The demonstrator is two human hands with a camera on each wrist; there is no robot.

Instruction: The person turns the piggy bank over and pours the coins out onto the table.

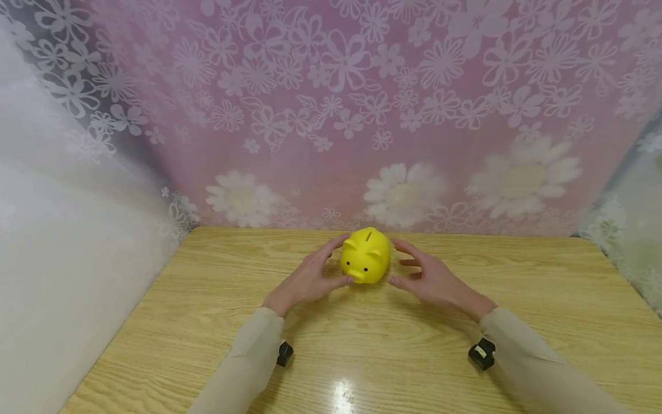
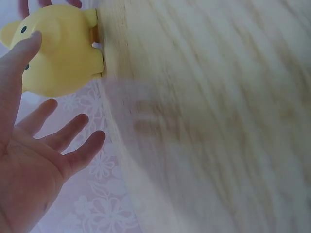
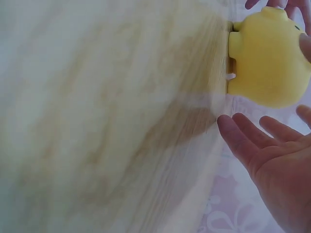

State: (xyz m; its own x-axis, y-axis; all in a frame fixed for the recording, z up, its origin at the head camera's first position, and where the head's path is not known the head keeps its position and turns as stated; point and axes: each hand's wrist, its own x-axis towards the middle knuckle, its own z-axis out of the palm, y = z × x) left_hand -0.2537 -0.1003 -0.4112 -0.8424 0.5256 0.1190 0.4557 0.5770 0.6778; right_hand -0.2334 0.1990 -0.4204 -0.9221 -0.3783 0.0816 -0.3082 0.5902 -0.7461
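A yellow piggy bank stands on its feet on the wooden table, its snout toward the person and a coin slot on its back. The left hand spreads its fingers and thumb beside it, thumb tip right at the snout and fingertips close to the ear side. On the other side the right hand has its fingers and thumb apart, with a narrow gap to the body. In the left wrist view the left thumb overlaps the yellow piggy bank. The right wrist view shows its feet resting on the tabletop.
The wood-grain table ends at a pink flowered curtain just behind the piggy bank. A pale sheet hangs along the left, another flowered one at the right. Black wrist devices sit under both sleeves.
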